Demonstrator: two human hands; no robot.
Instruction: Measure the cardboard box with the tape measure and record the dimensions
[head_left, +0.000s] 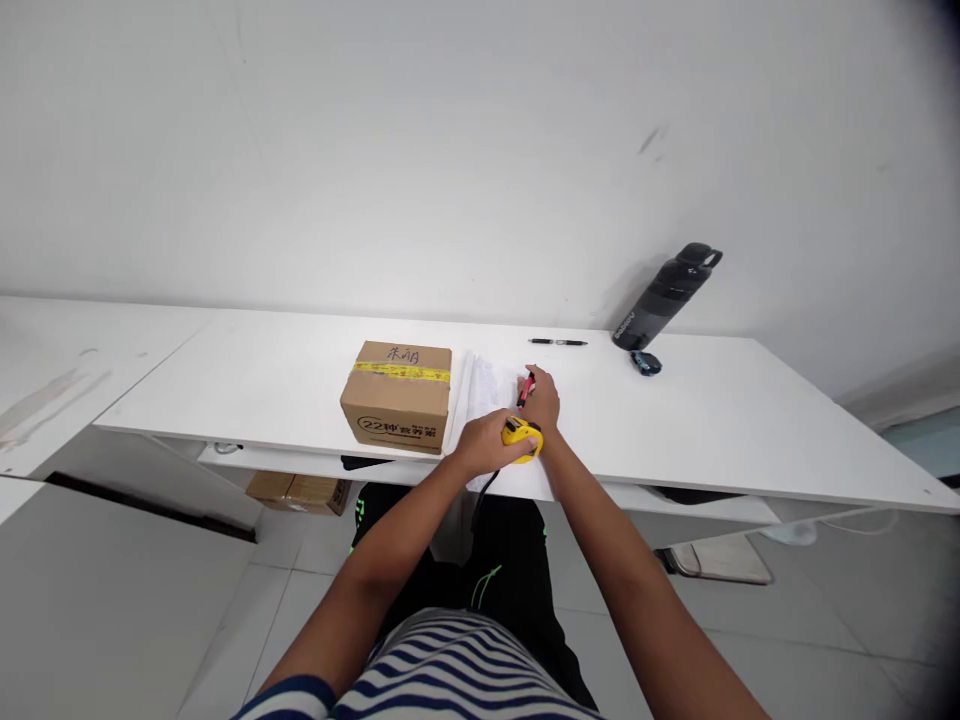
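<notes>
- Plainly, the left hand (486,442) is closed round one yellow tape measure (523,438) at the worktop's (720,420) front edge, with no blade drawn out.
- The right hand (541,396) pinches one red pen (527,389) over the paper (487,385); I cannot tell whether anything is written.
- One cardboard box (397,398) touches the paper.
- One black pen (557,342) and one bottle (664,295) lie towards the back edge.

Just right of the taped cardboard box (397,397), the left hand (484,443) grips a yellow tape measure (522,437); the right hand (541,397) holds a red pen (526,389) over paper (487,385).
</notes>
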